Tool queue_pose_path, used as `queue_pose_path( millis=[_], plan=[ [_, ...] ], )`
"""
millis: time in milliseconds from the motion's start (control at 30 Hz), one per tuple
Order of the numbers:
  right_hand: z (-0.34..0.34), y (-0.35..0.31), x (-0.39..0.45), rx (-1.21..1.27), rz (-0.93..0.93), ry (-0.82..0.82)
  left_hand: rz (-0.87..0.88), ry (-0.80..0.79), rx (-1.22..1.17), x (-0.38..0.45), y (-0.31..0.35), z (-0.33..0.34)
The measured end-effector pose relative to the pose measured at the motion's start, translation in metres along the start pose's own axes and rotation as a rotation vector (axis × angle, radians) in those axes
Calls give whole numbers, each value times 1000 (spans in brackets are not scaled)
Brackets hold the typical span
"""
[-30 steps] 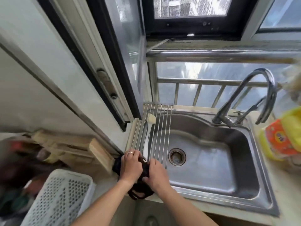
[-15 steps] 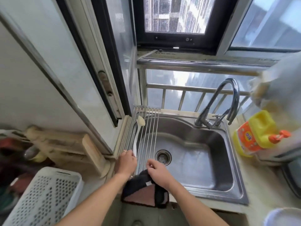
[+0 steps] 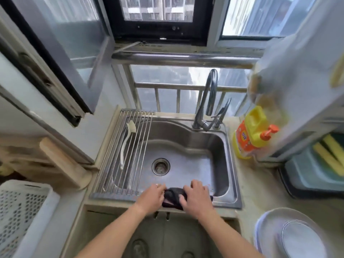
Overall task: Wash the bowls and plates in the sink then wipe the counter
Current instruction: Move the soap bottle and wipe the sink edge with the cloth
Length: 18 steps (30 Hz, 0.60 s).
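A dark cloth (image 3: 174, 197) lies bunched on the front rim of the steel sink (image 3: 230, 183). My left hand (image 3: 151, 197) grips its left end and my right hand (image 3: 196, 197) presses on its right part, fingers spread over it. The sink basin holds nothing but its drain (image 3: 160, 167). White plates (image 3: 290, 237) are stacked on the counter at the lower right. A roll-up wire rack (image 3: 128, 155) covers the sink's left part, with a white dish brush (image 3: 126, 140) lying on it.
The faucet (image 3: 208, 101) arches over the sink's back rim. A yellow and orange detergent bottle (image 3: 250, 135) stands right of the sink. A blue tub with yellow sponges (image 3: 320, 164) is at the far right. A white perforated basket (image 3: 22, 216) and a wooden board (image 3: 63, 162) are at the left.
Both hands moved the cloth right along the sink's front rim, from the rack's corner to the middle. The view swung right and the plates came into sight.
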State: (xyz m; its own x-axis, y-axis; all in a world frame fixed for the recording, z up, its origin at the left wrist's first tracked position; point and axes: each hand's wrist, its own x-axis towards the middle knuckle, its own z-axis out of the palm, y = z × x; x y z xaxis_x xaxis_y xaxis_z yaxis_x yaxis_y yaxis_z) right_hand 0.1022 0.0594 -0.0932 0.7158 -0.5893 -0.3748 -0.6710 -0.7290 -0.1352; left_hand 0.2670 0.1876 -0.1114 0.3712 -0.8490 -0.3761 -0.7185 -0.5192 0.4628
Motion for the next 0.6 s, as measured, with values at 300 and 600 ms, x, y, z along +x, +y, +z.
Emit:
queue_pose_path(
  millis=[300, 600],
  plan=[
    [53, -31, -6, 106, -170, 284, -149, 146, -51, 12, -7, 39],
    [62, 39, -19, 138, -68, 438, -123, 208, -47, 10, -5, 48]
  ],
)
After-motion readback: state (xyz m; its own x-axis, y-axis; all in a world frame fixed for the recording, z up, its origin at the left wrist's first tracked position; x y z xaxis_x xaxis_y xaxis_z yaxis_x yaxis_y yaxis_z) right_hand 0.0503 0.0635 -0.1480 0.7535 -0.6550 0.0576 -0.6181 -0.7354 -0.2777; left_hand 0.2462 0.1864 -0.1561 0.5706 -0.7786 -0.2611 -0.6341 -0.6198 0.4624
